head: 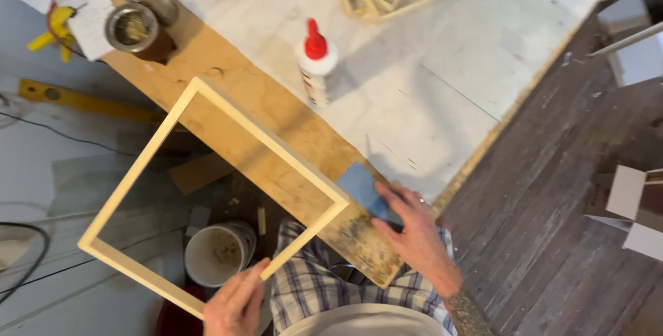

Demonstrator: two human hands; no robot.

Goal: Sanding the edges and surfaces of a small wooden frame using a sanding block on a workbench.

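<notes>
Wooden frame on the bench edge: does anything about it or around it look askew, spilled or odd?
The wooden frame hangs mostly off the plywood bench, over the floor, steadied only by the left hand. The right hand presses a blue sanding pad at its corner. The glue bottle stands upright; no spill shows.

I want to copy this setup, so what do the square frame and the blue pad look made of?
Square frame: pale, unfinished wood by its look, matte with mitred corners. Blue pad under the right hand: possibly sandpaper or a sanding sponge; its dull surface leaves that open.
</notes>
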